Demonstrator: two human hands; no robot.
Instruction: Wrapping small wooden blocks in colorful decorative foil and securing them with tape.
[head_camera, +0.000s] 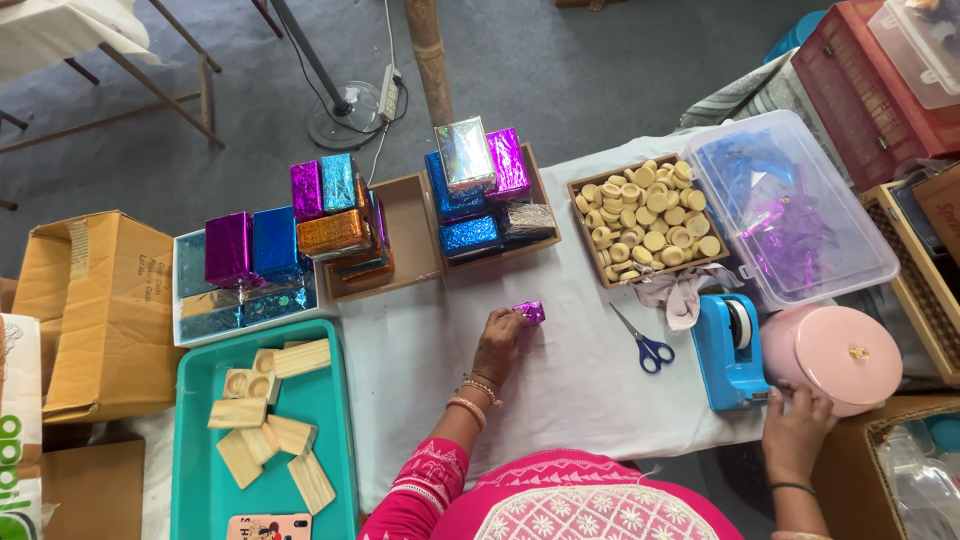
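On table, left hand (499, 340) gripping purple block (530, 312)

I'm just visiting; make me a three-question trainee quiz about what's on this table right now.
1. True or false: the scissors lie between the two hands.
2. What does the left hand touch?
A. a wooden block
B. the small purple foil-wrapped piece
C. the pink lidded pot
3. Fill in: the right hand is at the blue ____ dispenser.

Key: 1 true; 2 B; 3 tape.
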